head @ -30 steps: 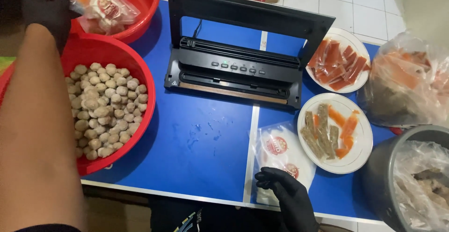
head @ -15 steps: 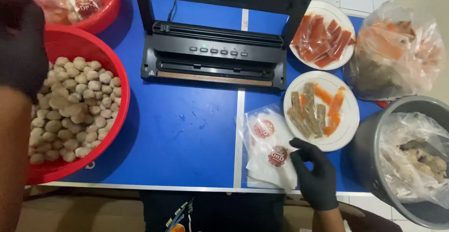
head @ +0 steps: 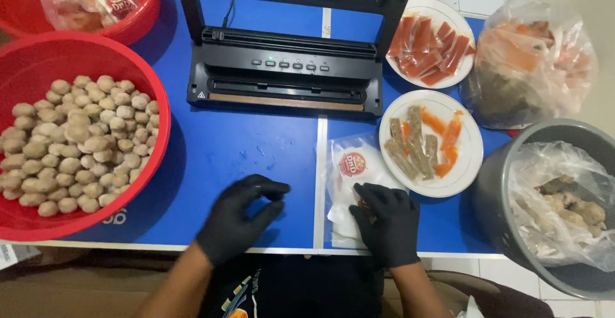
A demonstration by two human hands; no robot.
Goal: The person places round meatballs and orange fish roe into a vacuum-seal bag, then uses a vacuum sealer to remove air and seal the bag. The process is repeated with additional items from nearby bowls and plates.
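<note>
Both of my hands wear black gloves. My right hand [head: 384,222] rests on a small stack of clear plastic pouches [head: 351,171] with round red labels, lying on the blue table [head: 243,158] near its front edge; the fingers press on the top pouch. My left hand [head: 240,219] hovers over the bare table just left of the pouches, fingers curled loosely with nothing in them. A black vacuum sealer [head: 288,68] with its lid up stands behind both hands.
A red basin [head: 157,116] of several brown meatballs sits at the left, another red basin [head: 141,20] with filled pouches behind it. Two white plates [head: 471,158] of orange and brown strips, a clear bag [head: 532,62] and a grey bucket [head: 490,183] stand at the right.
My left arm has come down from the far red basin to the table front beside the pouches. My right hand stays on the pouch stack. The view has shifted slightly.
</note>
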